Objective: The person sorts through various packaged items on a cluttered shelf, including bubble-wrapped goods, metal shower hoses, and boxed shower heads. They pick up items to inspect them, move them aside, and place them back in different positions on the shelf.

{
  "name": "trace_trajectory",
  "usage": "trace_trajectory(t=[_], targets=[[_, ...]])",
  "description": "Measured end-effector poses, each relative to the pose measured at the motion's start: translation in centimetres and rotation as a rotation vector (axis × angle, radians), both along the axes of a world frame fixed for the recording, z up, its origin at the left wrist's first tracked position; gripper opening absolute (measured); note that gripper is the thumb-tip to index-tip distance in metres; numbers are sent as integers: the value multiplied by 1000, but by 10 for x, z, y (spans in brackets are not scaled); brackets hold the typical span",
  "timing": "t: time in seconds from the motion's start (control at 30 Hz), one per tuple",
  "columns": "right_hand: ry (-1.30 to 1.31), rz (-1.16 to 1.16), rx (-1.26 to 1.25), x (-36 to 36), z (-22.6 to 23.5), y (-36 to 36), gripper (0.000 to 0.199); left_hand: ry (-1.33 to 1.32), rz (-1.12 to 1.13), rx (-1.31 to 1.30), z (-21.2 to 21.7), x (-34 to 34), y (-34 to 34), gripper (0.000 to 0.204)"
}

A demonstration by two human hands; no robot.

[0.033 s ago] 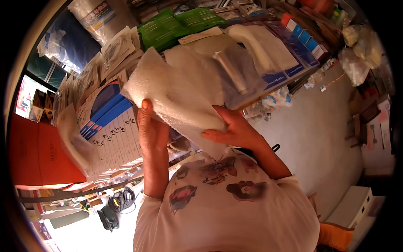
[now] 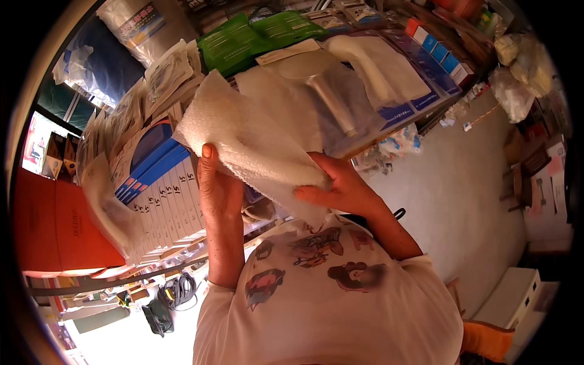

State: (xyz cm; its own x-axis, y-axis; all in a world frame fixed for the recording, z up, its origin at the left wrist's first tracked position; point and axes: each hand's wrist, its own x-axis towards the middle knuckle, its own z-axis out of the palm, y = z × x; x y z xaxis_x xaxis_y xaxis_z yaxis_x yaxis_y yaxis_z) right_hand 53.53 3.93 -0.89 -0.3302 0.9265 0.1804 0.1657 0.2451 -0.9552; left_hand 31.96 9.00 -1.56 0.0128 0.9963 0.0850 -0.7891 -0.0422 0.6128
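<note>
A bubble-wrap package (image 2: pixel 237 137) is held between my two hands above the near edge of a goods-covered counter. Something long and pale shows dimly through the wrap, but its kind cannot be made out. My left hand (image 2: pixel 220 188) grips the package's lower left side, thumb on top and the other fingers hidden beneath. At the narrower right end, my right hand (image 2: pixel 344 185) closes round the wrap with its thumb over the front. Just beyond lies a silver hand shower (image 2: pixel 331 100) in clear plastic. Beside that is a white hand shower (image 2: pixel 365 67) on a blue-and-white package.
Green packets (image 2: pixel 234 45) lie at the back. A row of thin white-and-blue boxes (image 2: pixel 164 204) stands left of my left hand, beside a wrapped pale item (image 2: pixel 103 194) and a large orange-red box (image 2: pixel 67 225). Coiled black cable (image 2: pixel 177 291) lies lower left; grey floor (image 2: pixel 444 188) stretches right.
</note>
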Motion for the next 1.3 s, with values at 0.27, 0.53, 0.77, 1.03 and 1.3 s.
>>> trace_trajectory(t=[0.27, 0.53, 0.77, 1.03, 1.3], targets=[[349, -139, -150, 48, -16, -5, 46, 143, -160, -28, -10, 27, 8, 60], [499, -631, -10, 153, -7, 32, 47, 376, -157, 192, -6, 29, -5, 42], [448, -862, 87, 254, -5, 102, 49, 388, -31, 215, -18, 6, -23, 36], [304, -907, -121, 319, -30, 165, 48, 395, 109, 168, -34, -9, -34, 33], [-162, -920, -131, 325, -36, 173, 52, 400, 141, 184, -37, -8, -36, 32]])
